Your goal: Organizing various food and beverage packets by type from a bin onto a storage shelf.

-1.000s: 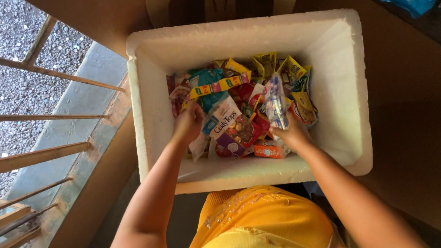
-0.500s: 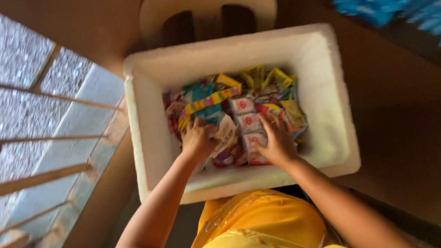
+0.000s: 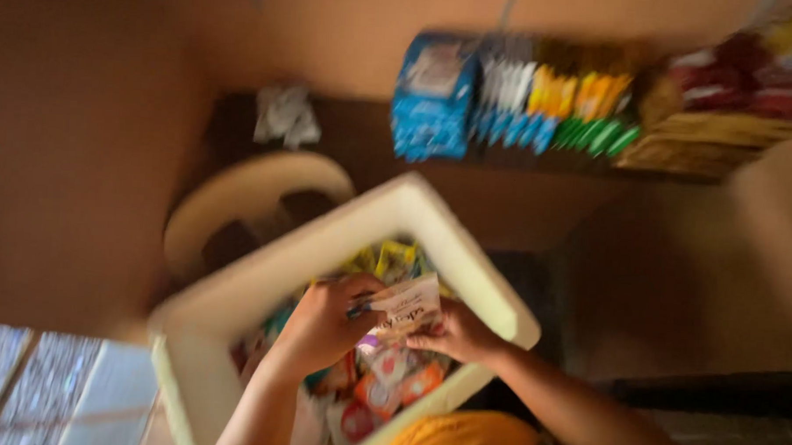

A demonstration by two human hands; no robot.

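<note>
Packet (image 3: 408, 308) held flat, long axis left-right, both hands (image 3: 322, 323) (image 3: 456, 334)

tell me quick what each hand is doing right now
Left hand: fingers closed on the pale packet, above the white foam box.
Right hand: fingers pinching the same packet's lower edge.

Packets (image 3: 381, 384) in box (image 3: 235, 305), chair (image 3: 239, 195) behind, shelf goods (image 3: 541, 100) beyond.

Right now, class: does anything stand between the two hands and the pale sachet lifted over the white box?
Nothing visible does. The left hand and right hand both grip the pale sachet directly, above the packets in the white foam box.
</note>
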